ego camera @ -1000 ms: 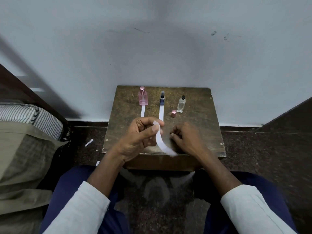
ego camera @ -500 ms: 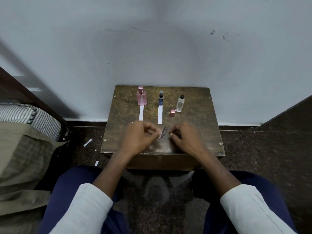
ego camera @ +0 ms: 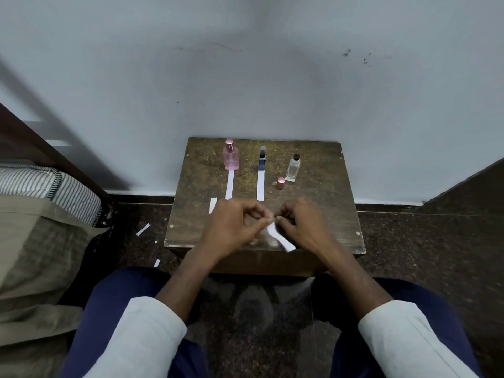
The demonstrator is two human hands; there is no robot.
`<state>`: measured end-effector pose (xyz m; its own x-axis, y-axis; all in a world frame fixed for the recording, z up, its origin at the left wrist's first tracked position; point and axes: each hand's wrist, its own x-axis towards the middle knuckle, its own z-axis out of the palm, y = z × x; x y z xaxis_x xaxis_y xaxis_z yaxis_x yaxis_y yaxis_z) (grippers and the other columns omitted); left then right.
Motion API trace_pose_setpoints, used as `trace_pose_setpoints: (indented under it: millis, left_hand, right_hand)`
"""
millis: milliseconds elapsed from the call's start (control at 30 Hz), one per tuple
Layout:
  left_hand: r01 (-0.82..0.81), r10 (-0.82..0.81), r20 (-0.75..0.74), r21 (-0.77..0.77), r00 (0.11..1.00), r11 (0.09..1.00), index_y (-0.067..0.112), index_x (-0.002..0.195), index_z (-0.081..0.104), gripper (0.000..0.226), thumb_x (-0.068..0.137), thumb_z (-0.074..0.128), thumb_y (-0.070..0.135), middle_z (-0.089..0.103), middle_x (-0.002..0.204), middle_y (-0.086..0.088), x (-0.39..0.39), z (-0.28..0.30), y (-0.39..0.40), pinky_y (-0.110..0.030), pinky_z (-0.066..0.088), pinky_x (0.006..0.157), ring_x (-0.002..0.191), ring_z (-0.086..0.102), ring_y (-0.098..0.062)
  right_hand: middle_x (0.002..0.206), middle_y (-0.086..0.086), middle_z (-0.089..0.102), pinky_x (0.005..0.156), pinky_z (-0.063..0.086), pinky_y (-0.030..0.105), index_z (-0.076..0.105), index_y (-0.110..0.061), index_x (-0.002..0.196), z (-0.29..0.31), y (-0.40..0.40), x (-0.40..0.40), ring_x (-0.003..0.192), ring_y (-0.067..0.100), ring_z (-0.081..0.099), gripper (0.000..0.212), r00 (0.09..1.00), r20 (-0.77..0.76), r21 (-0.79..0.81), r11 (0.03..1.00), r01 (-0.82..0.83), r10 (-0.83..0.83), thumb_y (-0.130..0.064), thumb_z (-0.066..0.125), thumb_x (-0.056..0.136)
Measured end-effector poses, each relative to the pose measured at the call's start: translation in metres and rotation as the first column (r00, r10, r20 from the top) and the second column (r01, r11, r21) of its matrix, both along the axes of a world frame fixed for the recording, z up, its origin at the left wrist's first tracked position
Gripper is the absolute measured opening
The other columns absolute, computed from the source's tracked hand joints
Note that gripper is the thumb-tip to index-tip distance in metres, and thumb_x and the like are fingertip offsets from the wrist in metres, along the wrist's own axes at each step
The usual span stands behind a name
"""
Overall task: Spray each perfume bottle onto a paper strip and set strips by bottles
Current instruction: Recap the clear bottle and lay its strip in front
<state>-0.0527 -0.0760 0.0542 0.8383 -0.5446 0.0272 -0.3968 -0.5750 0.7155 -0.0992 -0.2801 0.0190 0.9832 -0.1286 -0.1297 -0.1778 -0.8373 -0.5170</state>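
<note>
Two white paper strips are already laid flat before the pink bottle (ego camera: 231, 157) and the dark blue bottle (ego camera: 262, 160); the clear glass bottle (ego camera: 293, 168) stands uncapped and unserved. A third, curling strip (ego camera: 281, 238) is pinched by the left hand (ego camera: 234, 225) and right hand (ego camera: 302, 227) above the worn wooden surface (ego camera: 321, 192).

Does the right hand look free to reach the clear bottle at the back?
Probably not right away: the right hand pinches a paper strip with the left hand. Otherwise the way to the clear bottle looks open, past the small pink cap.
</note>
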Motion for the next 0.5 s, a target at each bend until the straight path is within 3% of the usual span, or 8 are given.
trace_pose_setpoints:
  millis: [100,167,200,233,300,333,400,500]
  left_hand:
    - [-0.094,-0.176,-0.396,-0.575,0.901,0.813,0.025,0.094,0.084,0.006,0.092,0.085,0.019,0.078,0.082,0.009,0.002,0.01,0.001,-0.02,0.05,0.064,0.067,0.064,-0.002]
    - [-0.11,-0.34,-0.511,-0.663,0.79,0.741,0.026,0.092,0.084,0.007,0.09,0.083,0.019,0.073,0.074,0.007,0.002,0.016,0.005,-0.02,0.044,0.056,0.06,0.058,-0.006]
    - [-0.053,-0.279,-0.488,-0.561,0.827,0.826,0.026,0.092,0.084,0.006,0.09,0.084,0.021,0.076,0.077,0.006,0.005,0.015,0.005,-0.022,0.048,0.057,0.063,0.063,-0.008]
    - [0.064,-0.158,-0.329,-0.279,0.931,0.958,0.028,0.095,0.083,0.005,0.091,0.086,0.027,0.079,0.084,0.006,0.008,0.008,0.006,-0.024,0.052,0.063,0.073,0.07,-0.01]
    - [0.068,-0.095,0.052,0.384,0.994,0.921,0.034,0.101,0.081,0.014,0.092,0.083,0.043,0.081,0.093,0.013,0.01,-0.004,0.008,-0.025,0.054,0.069,0.087,0.076,-0.008]
    - [0.033,-0.064,0.07,0.371,0.995,0.928,0.033,0.102,0.082,0.015,0.092,0.083,0.044,0.081,0.092,0.014,0.008,-0.005,0.006,-0.026,0.054,0.07,0.086,0.076,-0.007]
    - [0.033,-0.035,-0.197,-0.013,0.98,0.999,0.026,0.1,0.084,0.011,0.09,0.087,0.031,0.082,0.088,0.008,0.008,-0.013,0.004,-0.027,0.056,0.071,0.074,0.075,-0.005]
    - [-0.041,-0.232,-0.446,-0.522,0.865,0.852,0.023,0.097,0.085,0.011,0.087,0.09,0.025,0.081,0.087,0.005,0.01,0.0,0.007,-0.018,0.05,0.066,0.068,0.065,-0.002]
  right_hand:
    - [0.096,0.0,0.068,0.07,0.039,0.027,0.077,-0.021,0.103,0.001,-0.001,0.001,0.084,0.016,0.063,0.01,1.0,-0.003,0.017,1.0,-0.012,0.012,-0.026,0.07,0.098]
    - [0.098,-0.001,0.062,0.075,0.037,0.027,0.076,-0.021,0.104,0.002,0.0,0.0,0.089,0.015,0.059,0.011,1.0,-0.007,0.002,1.0,-0.009,0.009,-0.027,0.069,0.099]
    - [0.099,-0.002,0.059,0.077,0.037,0.027,0.076,-0.021,0.106,0.003,-0.001,0.0,0.091,0.014,0.056,0.011,1.0,-0.005,-0.007,1.0,-0.006,0.006,-0.028,0.068,0.1]
    - [0.1,-0.003,0.057,0.079,0.037,0.027,0.075,-0.021,0.107,0.003,-0.001,-0.001,0.092,0.013,0.054,0.012,1.0,-0.001,-0.015,1.0,-0.009,0.009,-0.029,0.068,0.101]
    - [0.101,-0.006,0.054,0.081,0.036,0.025,0.074,-0.022,0.108,0.003,0.0,-0.001,0.094,0.01,0.051,0.012,1.0,-0.011,-0.019,1.0,-0.016,0.015,-0.029,0.067,0.102]
    - [0.101,-0.007,0.053,0.081,0.036,0.024,0.073,-0.023,0.108,0.004,0.0,-0.002,0.093,0.009,0.051,0.011,1.0,-0.018,-0.014,1.0,-0.016,0.015,-0.028,0.067,0.102]
    - [0.1,-0.006,0.054,0.079,0.036,0.025,0.073,-0.023,0.106,0.004,-0.001,-0.001,0.093,0.01,0.052,0.009,1.0,-0.013,-0.008,1.0,-0.016,0.016,-0.028,0.068,0.1]
    - [0.098,-0.002,0.056,0.077,0.036,0.029,0.073,-0.018,0.104,0.002,-0.001,-0.001,0.091,0.016,0.053,0.012,1.0,0.012,-0.018,1.0,-0.024,0.024,-0.028,0.07,0.099]
